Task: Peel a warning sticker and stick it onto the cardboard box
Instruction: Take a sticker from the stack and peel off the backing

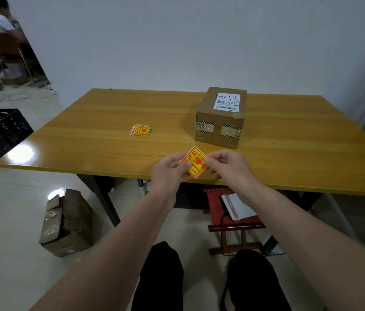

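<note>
**Warning sticker pinched between both hands above the table's near edge**

A yellow and red warning sticker [195, 162] is held in the air, turned so that it stands as a diamond with one corner pointing up and one down. It is gripped at its two side corners: the left corner is pinched by the left hand [170, 170], and the right corner by the right hand [226, 165]. The fingers of both hands are curled in and closed on the sticker's edges, so that the printed face between them is left uncovered and turned toward the camera. Whether the sticker has been lifted from its backing cannot be told.

The sticker is held just above the near edge of the wooden table [87, 122]. Beyond it, slightly to the right, the cardboard box [220, 118] is seen resting on the table, well apart from the hands. A white shipping label [226, 102] is fixed to the box's top, and striped tape is carried across its front face. A small stack of further stickers [140, 130] is laid on the table to the left of the box, apart from both hands.
</note>
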